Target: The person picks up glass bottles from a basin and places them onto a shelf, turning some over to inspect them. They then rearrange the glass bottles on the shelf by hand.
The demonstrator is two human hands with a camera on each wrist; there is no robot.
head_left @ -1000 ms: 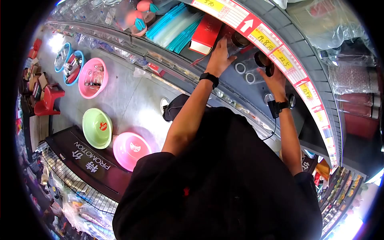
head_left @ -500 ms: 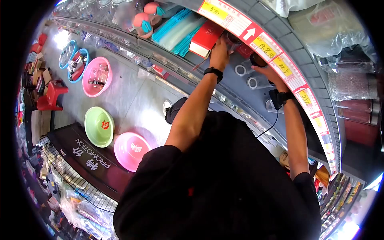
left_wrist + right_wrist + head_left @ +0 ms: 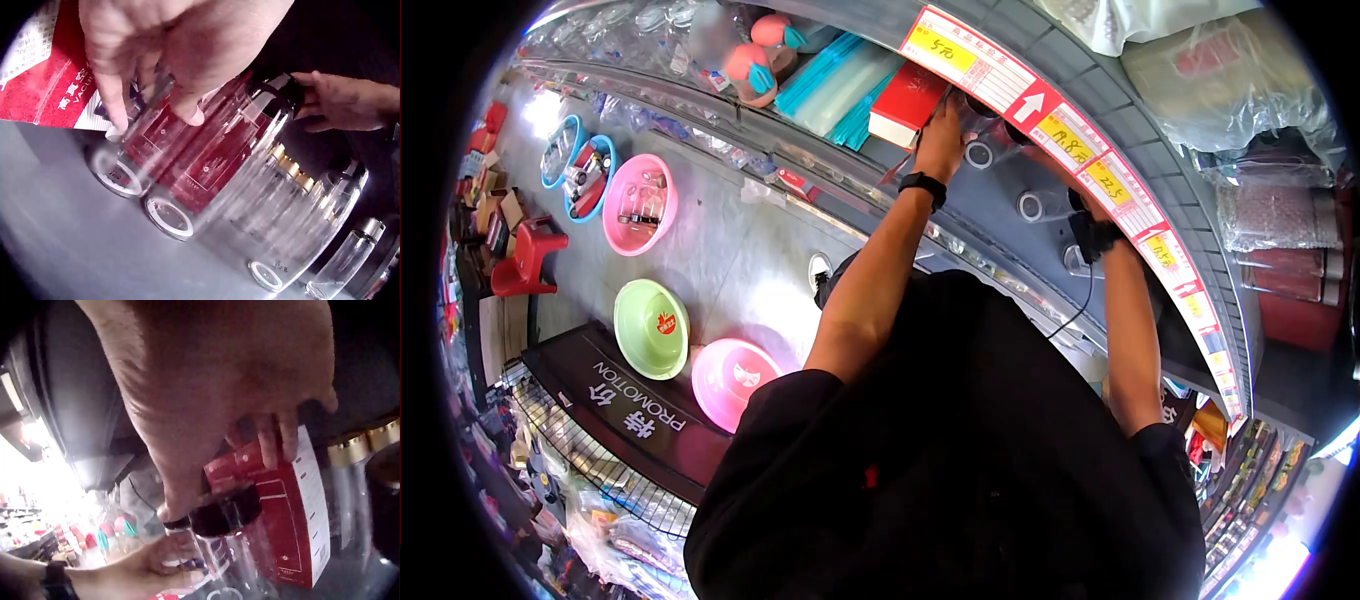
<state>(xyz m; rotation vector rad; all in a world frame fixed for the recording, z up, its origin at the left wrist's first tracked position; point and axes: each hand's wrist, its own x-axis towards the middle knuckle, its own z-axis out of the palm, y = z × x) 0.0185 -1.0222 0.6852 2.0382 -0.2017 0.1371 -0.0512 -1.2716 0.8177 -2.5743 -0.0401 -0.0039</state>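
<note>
My left hand (image 3: 940, 142) is on the shelf beside a red box (image 3: 908, 100). In the left wrist view, its thumb and fingers grip a clear bottle (image 3: 128, 172), partly hidden under them. Close beside it leans a second clear bottle (image 3: 172, 215) with a black lid. My right hand (image 3: 231, 394) reaches over from above and holds this bottle at its black lid (image 3: 225, 515), thumb on the near side. A dark red box (image 3: 284, 525) stands behind the bottles. In the head view the price strip covers part of my right hand (image 3: 1092, 205).
Further right on the shelf stand a clear bottle (image 3: 1040, 206), several gold-capped bottles (image 3: 290, 172) and a small silver-capped bottle (image 3: 350, 256). Blue-edged packets (image 3: 840, 85) lie left of the red box. The price strip (image 3: 1050, 115) overhangs the shelf. Basins (image 3: 650, 325) stand on the floor behind.
My right hand has slid deeper under the price strip, and a clear bottle has shifted left toward my left hand. The left hand's fingers have drawn in from a wider spread beside the red box.
</note>
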